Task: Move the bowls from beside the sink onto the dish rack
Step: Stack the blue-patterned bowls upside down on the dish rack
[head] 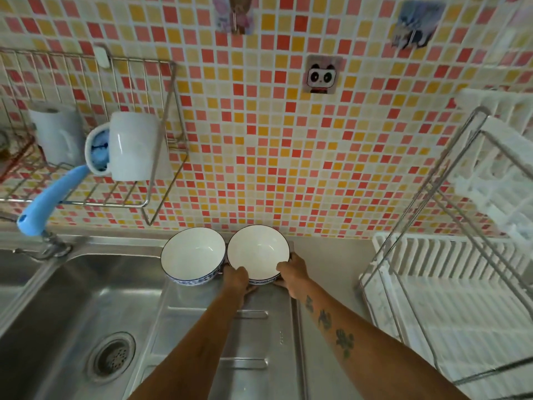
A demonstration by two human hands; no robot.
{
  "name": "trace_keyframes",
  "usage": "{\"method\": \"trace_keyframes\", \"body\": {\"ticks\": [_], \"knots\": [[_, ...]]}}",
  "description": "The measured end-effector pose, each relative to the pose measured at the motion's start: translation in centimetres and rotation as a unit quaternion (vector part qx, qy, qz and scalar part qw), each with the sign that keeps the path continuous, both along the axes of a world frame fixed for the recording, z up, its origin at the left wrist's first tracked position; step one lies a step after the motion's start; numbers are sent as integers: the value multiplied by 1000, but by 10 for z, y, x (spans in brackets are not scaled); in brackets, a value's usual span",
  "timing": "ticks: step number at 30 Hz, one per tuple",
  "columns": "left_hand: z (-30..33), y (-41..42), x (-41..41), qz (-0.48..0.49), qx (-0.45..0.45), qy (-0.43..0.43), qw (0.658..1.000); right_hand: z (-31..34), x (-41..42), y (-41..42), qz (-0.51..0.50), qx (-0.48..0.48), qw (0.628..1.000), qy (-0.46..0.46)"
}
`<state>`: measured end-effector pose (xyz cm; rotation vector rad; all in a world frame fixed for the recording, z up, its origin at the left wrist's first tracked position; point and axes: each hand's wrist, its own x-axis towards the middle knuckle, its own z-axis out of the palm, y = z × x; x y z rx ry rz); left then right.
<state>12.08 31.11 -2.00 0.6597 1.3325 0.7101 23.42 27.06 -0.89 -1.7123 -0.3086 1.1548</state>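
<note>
Two white bowls with blue patterned outsides stand side by side on the steel drainboard against the tiled wall. The left bowl stands free. Both of my hands grip the right bowl: my left hand holds its near left side and my right hand holds its near right rim with the thumb over the edge. The white dish rack with a metal frame stands at the right on the counter, apart from the bowls.
A steel sink with a drain lies at the left, with a blue-handled tap over it. A wire wall shelf holds a white mug and a paper roll. Grey counter lies between drainboard and rack.
</note>
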Motion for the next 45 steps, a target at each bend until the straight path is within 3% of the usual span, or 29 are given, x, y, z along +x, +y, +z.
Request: {"method": "trace_keyframes", "body": {"ticks": [8,12,15,20,28,35,40,45], "knots": [[44,-30,-9,-17,104,-50,993,51,-1,-31,-13,63,998,-23],[82,-39,-18,-30,146,-57,987,103,-8,-50,-9,115,990,-86],[134,-66,-27,-2,135,-148,980,157,-12,-73,28,157,972,-174],[220,-118,-39,-32,185,-294,937,250,-21,-123,58,229,940,-244],[323,-195,-27,-103,258,-375,884,353,-15,-218,36,315,890,-327],[362,-261,2,-223,255,-404,850,379,30,-298,4,353,857,-375],[373,-290,40,-324,177,-402,838,378,77,-336,-46,389,837,-382],[387,-310,80,-367,165,-372,837,380,122,-358,-46,406,831,-377]]}}
